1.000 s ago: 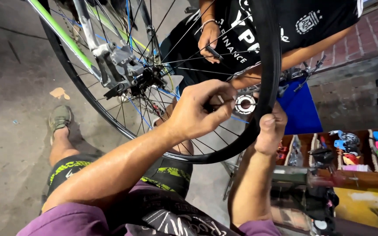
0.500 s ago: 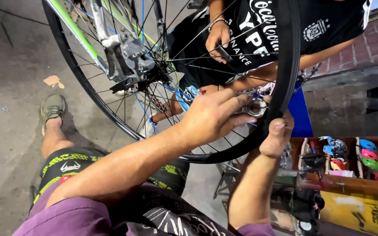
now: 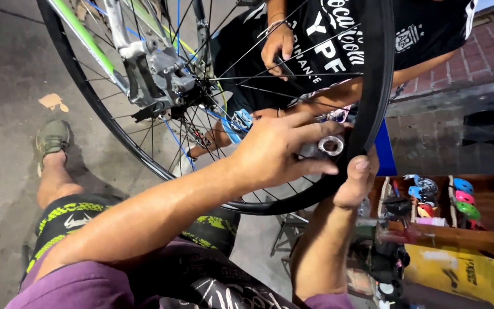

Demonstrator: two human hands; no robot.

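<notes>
A black bicycle wheel (image 3: 381,86) with thin spokes fills the upper view. My left hand (image 3: 281,151) reaches through the spokes, fingers spread around a small silver metal part with a round hole (image 3: 330,146) by the rim. My right hand (image 3: 358,183) grips the lower rim and tyre from below, thumb up beside that part. The hub and a grey brake caliper (image 3: 161,77) sit at upper left on a green frame tube (image 3: 81,31).
Another person in a black printed shirt (image 3: 338,40) sits behind the wheel, a hand (image 3: 275,48) near the spokes. A wooden box (image 3: 470,229) with colourful small parts stands at right, a yellow box (image 3: 464,274) below it. My foot in a shoe (image 3: 51,140) rests on the concrete.
The view has shifted and closed in on the wheel. My left hand has spread its fingers over the silver part, and my right hand stays on the rim.
</notes>
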